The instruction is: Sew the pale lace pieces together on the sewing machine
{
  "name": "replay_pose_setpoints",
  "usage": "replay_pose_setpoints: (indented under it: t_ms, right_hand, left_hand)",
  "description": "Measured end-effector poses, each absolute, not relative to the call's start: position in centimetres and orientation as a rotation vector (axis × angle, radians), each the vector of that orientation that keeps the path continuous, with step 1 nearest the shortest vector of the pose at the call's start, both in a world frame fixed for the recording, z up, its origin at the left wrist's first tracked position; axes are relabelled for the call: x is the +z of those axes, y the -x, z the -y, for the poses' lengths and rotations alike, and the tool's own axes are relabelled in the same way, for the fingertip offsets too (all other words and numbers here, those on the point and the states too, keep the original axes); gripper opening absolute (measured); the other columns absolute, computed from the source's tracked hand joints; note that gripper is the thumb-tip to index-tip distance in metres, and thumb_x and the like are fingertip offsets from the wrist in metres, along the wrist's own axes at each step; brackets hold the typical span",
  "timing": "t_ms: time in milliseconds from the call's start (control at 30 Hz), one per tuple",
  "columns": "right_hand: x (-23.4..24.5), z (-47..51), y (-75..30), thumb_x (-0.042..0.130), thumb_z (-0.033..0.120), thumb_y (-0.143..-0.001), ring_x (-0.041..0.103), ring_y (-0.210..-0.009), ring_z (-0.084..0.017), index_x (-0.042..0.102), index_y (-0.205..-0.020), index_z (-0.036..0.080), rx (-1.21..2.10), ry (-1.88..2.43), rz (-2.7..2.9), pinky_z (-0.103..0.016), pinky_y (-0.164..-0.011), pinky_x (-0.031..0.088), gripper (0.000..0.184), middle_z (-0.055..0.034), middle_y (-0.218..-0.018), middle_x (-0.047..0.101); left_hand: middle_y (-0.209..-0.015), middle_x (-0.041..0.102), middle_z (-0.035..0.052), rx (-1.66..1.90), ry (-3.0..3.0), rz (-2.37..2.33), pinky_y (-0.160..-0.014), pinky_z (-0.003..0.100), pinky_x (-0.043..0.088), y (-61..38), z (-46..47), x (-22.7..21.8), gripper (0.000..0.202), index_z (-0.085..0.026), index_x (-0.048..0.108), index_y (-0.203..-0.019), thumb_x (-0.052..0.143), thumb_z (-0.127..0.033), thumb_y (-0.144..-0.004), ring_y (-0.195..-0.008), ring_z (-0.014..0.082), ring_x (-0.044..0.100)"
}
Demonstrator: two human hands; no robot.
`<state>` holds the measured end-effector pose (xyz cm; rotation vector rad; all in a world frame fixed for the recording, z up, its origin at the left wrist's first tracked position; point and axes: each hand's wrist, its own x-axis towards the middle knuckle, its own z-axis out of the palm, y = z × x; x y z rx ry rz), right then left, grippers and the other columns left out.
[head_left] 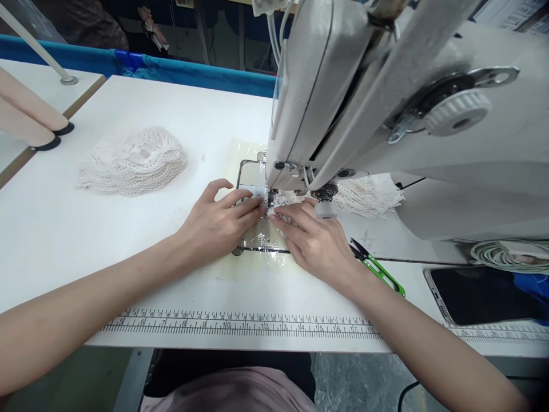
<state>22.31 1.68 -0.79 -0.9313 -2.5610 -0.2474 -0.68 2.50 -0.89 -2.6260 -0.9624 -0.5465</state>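
Small piece of white lace (281, 199) noted beneath the head of the sewing machine (309, 86), at the presser foot, partly covered by fingers. Judged very light, soft and limp, easily puckered or snagged through its holes; best held flat by fingertips near the edges, clear of the machine's needle. Left hand (214, 220) laid palm down left of the machine's foot, fingers slightly bent, tips set at the lace; right hand (319, 243) placed right of the foot, fingertips brought down on the lace. Whether the lace is pinched or only pressed by either hand cannot be told. White tabletop (193, 297) seen under the machine, smooth, with a ruler strip (257, 327) printed in front of it. A heap of lace (137, 160) is left well to the machine's left; more lace (369, 197) is gathered under its arm. Green-handled snips (381, 272) and a phone (484, 294) are laid on the machine's right front side. Blue cloth (193, 71) is stretched behind the machine; a dim workroom is glimpsed beyond.
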Motion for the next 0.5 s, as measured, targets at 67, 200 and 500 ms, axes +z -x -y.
replay_pose_setpoints:
  t_ms: [67,200,500]
  right_hand:
    - [-0.80,-1.69,-22.25,0.047,0.007,-0.092,0.064,-0.095,-0.021,0.070,-0.110,0.017,-0.268,0.937,2.563,-0.041,-0.087,0.050,0.031,-0.0084,-0.107,0.073]
    - [-0.76,-1.76,-22.14,0.047,0.006,-0.091,0.065,-0.093,-0.021,0.071,-0.111,0.015,-0.305,0.932,2.556,-0.042,-0.090,0.050,0.032,-0.0092,-0.107,0.074]
    - [-0.72,-2.13,-22.14,0.047,0.005,-0.089,0.064,-0.099,-0.023,0.070,-0.113,0.015,-0.342,0.977,2.589,-0.043,-0.092,0.049,0.035,-0.0088,-0.111,0.073]
  left_hand:
    - [-0.120,0.071,0.0028,-0.544,2.611,0.958,-0.096,0.046,0.040,0.65,-2.58,-0.90,0.033,-0.021,0.066,-0.117,0.047,-0.008,-0.093,-0.109,0.0222,0.065]
    - [-0.121,0.070,0.0030,-0.551,2.603,0.966,-0.097,0.045,0.040,0.64,-2.78,-1.01,0.032,-0.020,0.065,-0.116,0.046,-0.008,-0.093,-0.110,0.0219,0.065]
    - [-0.123,0.069,0.0035,-0.538,2.612,1.018,-0.099,0.046,0.038,0.66,-3.16,-1.23,0.034,-0.020,0.063,-0.120,0.043,-0.009,-0.094,-0.112,0.0220,0.064]
